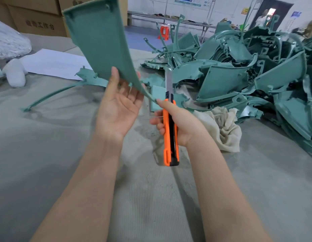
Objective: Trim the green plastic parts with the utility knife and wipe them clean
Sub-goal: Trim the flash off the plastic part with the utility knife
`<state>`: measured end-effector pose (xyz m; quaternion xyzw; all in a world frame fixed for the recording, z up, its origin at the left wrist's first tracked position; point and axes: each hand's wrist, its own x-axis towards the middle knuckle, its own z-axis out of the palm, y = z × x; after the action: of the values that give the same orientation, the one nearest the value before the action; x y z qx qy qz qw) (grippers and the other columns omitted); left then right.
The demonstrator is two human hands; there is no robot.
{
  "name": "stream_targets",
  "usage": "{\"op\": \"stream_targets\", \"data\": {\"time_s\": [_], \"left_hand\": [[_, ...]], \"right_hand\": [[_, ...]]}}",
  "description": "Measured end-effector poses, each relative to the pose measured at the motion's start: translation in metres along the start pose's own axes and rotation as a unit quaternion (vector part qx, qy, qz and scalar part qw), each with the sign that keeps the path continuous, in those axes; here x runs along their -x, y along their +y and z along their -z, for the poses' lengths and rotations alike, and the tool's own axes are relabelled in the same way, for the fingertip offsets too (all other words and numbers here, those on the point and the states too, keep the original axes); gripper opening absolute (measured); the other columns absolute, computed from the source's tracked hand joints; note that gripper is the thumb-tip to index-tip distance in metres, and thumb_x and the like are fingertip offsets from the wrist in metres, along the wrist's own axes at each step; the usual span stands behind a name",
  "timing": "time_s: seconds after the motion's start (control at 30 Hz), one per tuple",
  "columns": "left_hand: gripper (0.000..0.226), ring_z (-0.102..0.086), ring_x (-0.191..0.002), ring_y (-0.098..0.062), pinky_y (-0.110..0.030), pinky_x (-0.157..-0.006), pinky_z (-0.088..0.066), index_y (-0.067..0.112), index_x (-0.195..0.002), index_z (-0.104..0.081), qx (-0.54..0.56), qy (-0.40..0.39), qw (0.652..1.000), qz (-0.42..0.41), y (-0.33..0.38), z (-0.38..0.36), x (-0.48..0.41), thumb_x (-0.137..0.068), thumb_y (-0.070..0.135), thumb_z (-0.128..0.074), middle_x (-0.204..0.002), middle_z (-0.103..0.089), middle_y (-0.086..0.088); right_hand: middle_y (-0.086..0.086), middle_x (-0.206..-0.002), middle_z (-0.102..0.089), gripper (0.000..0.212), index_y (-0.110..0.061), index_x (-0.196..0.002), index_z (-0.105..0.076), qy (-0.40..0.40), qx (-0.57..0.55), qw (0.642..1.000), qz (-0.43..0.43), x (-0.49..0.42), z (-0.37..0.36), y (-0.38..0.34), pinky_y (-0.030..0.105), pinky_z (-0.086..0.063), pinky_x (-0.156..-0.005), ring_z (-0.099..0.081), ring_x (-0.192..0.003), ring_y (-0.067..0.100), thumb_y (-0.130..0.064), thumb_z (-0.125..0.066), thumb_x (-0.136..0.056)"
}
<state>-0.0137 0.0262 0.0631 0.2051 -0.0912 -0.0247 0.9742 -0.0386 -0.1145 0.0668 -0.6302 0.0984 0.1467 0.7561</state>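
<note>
Panel (99, 42), a curved green part, is held up just left of the knife (170, 137). The left hand (118, 109) pinches it, thumb on the near face and fingers behind. The right hand (179, 123) wraps the knife's orange handle, blade pointing up, with its thumb touching the panel's lower tip. Right of the knife lies a cloth (225, 126); beyond the cloth is a pile (239, 75) of green parts.

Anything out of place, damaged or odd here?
The knife in the right hand has its blade run out long, beside the panel that the left hand holds up; a long blade may snap. Nothing else stands out.
</note>
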Motion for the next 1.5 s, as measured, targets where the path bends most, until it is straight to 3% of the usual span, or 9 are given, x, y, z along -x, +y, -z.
{"op": "stream_targets", "data": {"time_s": [0.27, 0.4, 0.5, 0.6, 0.8, 0.93, 1.1, 1.3, 1.5], "left_hand": [[0.021, -0.068, -0.069, -0.010, -0.026, -0.069, -0.053, 0.010, -0.079, -0.065, 0.056, 0.071, 0.996, -0.007, 0.014, 0.000, 0.000, -0.092, 0.026, -0.061, -0.076, -0.067, -0.001], [0.020, -0.068, -0.064, -0.010, -0.023, -0.062, -0.056, 0.009, -0.082, -0.064, -0.003, 0.104, 0.993, -0.060, 0.010, -0.004, -0.002, -0.096, 0.019, -0.055, -0.071, -0.070, -0.002], [0.015, -0.068, -0.072, -0.011, -0.024, -0.068, -0.056, 0.007, -0.091, -0.064, -0.049, 0.086, 0.991, -0.085, 0.004, -0.007, -0.002, -0.097, 0.015, -0.053, -0.079, -0.071, -0.003], [0.015, -0.069, -0.075, -0.011, -0.024, -0.071, -0.057, 0.008, -0.095, -0.063, -0.066, 0.064, 0.992, -0.089, -0.001, -0.011, -0.002, -0.098, 0.013, -0.050, -0.080, -0.072, -0.001], [0.042, -0.071, -0.073, -0.008, -0.020, -0.071, -0.056, 0.014, -0.069, -0.076, -0.068, 0.001, 0.997, -0.045, -0.004, -0.017, 0.006, -0.099, 0.019, -0.048, -0.076, -0.074, 0.000], [0.035, -0.067, -0.066, -0.014, -0.025, -0.061, -0.054, 0.015, -0.075, -0.072, -0.130, -0.020, 0.991, -0.039, 0.005, -0.025, 0.010, -0.098, 0.029, -0.048, -0.076, -0.068, 0.000], [0.016, -0.053, -0.047, -0.015, -0.021, -0.046, -0.042, 0.009, -0.085, -0.049, -0.194, 0.075, 0.978, -0.009, 0.004, -0.022, 0.007, -0.093, 0.022, -0.044, -0.066, -0.048, -0.002], [0.024, -0.037, -0.032, -0.001, -0.010, -0.029, -0.020, 0.010, -0.070, -0.057, -0.030, 0.076, 0.983, 0.163, -0.004, -0.008, 0.004, -0.090, 0.019, -0.045, -0.065, -0.061, 0.000], [0.023, -0.037, -0.027, -0.002, -0.015, -0.026, -0.023, 0.010, -0.085, -0.057, -0.025, 0.065, 0.977, 0.201, -0.016, -0.005, 0.005, -0.094, 0.029, -0.047, -0.053, -0.061, 0.004]], "right_hand": [[-0.001, -0.050, -0.060, 0.038, -0.013, -0.073, -0.057, 0.078, 0.277, 0.951, 0.117, 0.005, -0.004, 0.002, 0.018, -0.044, -0.041, -0.054, -0.039, 0.010, -0.046, -0.064, -0.090], [0.000, -0.059, -0.051, 0.026, -0.011, -0.077, -0.059, 0.135, 0.255, 0.912, 0.293, 0.008, -0.009, 0.000, 0.024, -0.047, -0.049, -0.054, -0.053, 0.016, -0.031, -0.069, -0.088], [0.009, -0.066, -0.054, 0.014, -0.014, -0.092, -0.067, 0.072, 0.226, 0.909, 0.342, 0.013, -0.023, 0.001, 0.025, -0.047, -0.050, -0.052, -0.056, 0.019, -0.027, -0.071, -0.087], [-0.004, -0.058, -0.050, 0.019, -0.011, -0.079, -0.062, 0.127, 0.289, 0.870, 0.379, 0.009, -0.032, 0.006, 0.039, -0.049, -0.059, -0.053, -0.058, 0.024, -0.025, -0.070, -0.088], [-0.009, -0.046, -0.043, 0.042, -0.033, -0.057, -0.042, 0.206, 0.281, 0.828, 0.440, 0.013, -0.033, 0.002, 0.023, -0.033, -0.054, -0.040, -0.049, 0.009, -0.021, -0.067, -0.088], [0.013, -0.053, -0.052, 0.022, 0.000, -0.073, -0.059, 0.078, 0.193, 0.893, 0.399, 0.024, -0.028, -0.007, 0.024, -0.047, -0.051, -0.050, -0.045, 0.017, -0.014, -0.066, -0.089], [0.000, -0.062, -0.064, 0.018, -0.014, -0.075, -0.060, -0.058, 0.132, 0.946, 0.292, 0.026, -0.015, -0.012, 0.018, -0.040, -0.042, -0.046, -0.038, 0.010, -0.018, -0.067, -0.091], [0.003, -0.075, -0.054, 0.053, -0.009, -0.098, -0.058, 0.117, 0.113, 0.975, 0.151, 0.009, 0.011, -0.010, 0.024, -0.047, -0.045, -0.055, -0.042, 0.010, -0.060, -0.042, -0.096], [0.006, -0.068, -0.055, 0.043, -0.014, -0.080, -0.053, 0.192, 0.201, 0.936, 0.216, -0.005, 0.025, -0.001, 0.029, -0.054, -0.048, -0.059, -0.042, 0.014, -0.047, -0.039, -0.102]]}}
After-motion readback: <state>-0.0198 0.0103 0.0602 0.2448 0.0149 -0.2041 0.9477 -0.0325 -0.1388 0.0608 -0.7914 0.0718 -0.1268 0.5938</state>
